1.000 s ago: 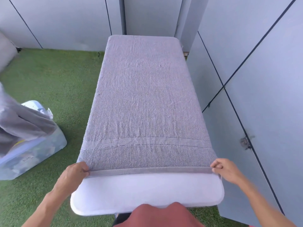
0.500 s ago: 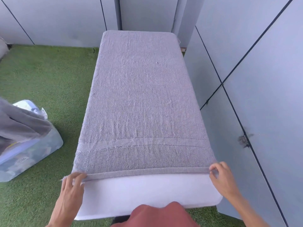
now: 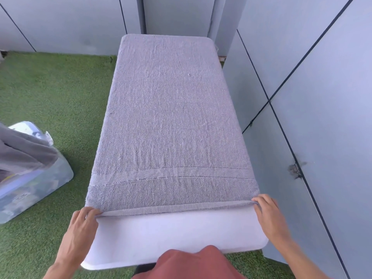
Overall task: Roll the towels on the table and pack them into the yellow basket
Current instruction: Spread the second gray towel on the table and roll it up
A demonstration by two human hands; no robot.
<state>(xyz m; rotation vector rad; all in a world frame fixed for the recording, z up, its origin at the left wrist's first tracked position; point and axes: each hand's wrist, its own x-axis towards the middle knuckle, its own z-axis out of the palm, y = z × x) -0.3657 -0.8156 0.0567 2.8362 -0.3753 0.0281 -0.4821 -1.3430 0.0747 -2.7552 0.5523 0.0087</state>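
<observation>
Pinching towel (image 3: 171, 121) corners: left hand (image 3: 80, 226), right hand (image 3: 269, 216).

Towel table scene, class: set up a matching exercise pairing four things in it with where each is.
Things:
1. grey towel
2. left hand
3. right hand
4. clear plastic bin

Places:
A. on the grass, left of the table
B. spread flat over the white table
C. pinching the towel's near right corner
D. pinching the towel's near left corner

Pairs: 1-B, 2-D, 3-C, 4-A
</observation>
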